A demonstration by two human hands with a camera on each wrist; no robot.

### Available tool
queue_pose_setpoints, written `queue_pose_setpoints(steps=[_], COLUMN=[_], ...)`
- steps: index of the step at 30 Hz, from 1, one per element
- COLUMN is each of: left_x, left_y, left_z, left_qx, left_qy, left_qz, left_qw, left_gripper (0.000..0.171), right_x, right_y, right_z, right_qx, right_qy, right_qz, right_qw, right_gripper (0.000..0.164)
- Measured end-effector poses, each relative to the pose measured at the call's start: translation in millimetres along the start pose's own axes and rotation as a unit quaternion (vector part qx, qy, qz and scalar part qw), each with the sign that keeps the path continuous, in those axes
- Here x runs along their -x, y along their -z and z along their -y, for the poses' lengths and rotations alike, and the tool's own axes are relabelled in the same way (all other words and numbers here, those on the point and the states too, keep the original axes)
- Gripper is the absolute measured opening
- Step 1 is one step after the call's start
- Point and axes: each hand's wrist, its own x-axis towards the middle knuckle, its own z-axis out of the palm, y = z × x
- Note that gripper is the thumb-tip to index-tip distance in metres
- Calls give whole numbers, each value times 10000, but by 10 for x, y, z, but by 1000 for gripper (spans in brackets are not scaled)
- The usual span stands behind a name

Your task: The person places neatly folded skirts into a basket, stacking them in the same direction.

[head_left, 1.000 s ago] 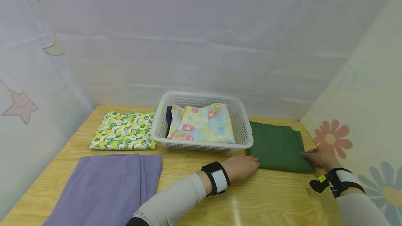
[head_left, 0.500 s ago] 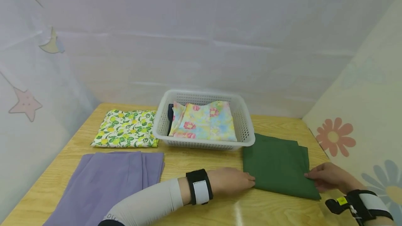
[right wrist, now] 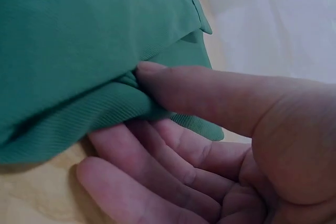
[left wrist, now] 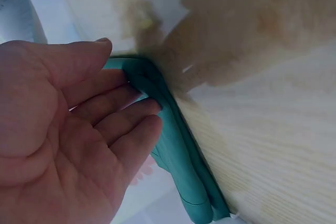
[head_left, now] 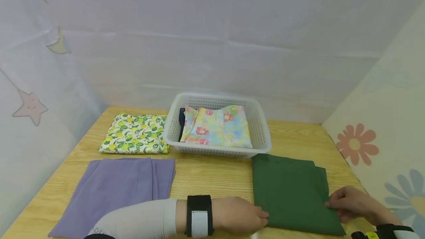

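A folded dark green cloth (head_left: 292, 194) lies flat at the right front of the wooden table. At its left front corner is my left hand (head_left: 240, 215), thumb and fingertips closed on the edge. In the left wrist view the layered folds of the green cloth (left wrist: 181, 166) run past the fingertips of that hand (left wrist: 79, 124). My right hand (head_left: 352, 204) pinches the right side edge. The right wrist view shows the thumb of this hand (right wrist: 210, 95) on top of the green cloth (right wrist: 100, 30), with fingers tucked below the fold.
A white perforated basket (head_left: 217, 151) holds a folded floral cloth (head_left: 220, 128) and a black item (head_left: 181, 121). Left of it lies a folded lemon-print cloth (head_left: 134, 134). A folded purple cloth (head_left: 113, 183) lies in front, partly under the left forearm. Fabric walls enclose the table's back and sides.
Both hands have drawn the green cloth toward the front of the table and slightly left, out from beside the basket. The basket and other cloths stay in place.
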Motion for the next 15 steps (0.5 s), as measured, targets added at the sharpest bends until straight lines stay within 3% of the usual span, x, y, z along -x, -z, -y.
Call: queue_pose_setpoints(steps=[4,11,15], left_x=[151,404,538], left_y=[-16,-101,-157], left_z=[-45,-81,-110], left_qx=[61,418,380], left_qy=[-326,-598,-686], left_qz=[-39,-74,-342], left_qw=[9994,9973,9963], left_gripper=[39,45,43], right_x=[20,24,6], right_y=[-109,-333,-469], right_z=[26,132,224], right_qx=[-127,-360,-399], right_qy=[149,408,578], right_qz=[183,263,241], right_qw=[9996,9982,9972], right_gripper=[20,24,24])
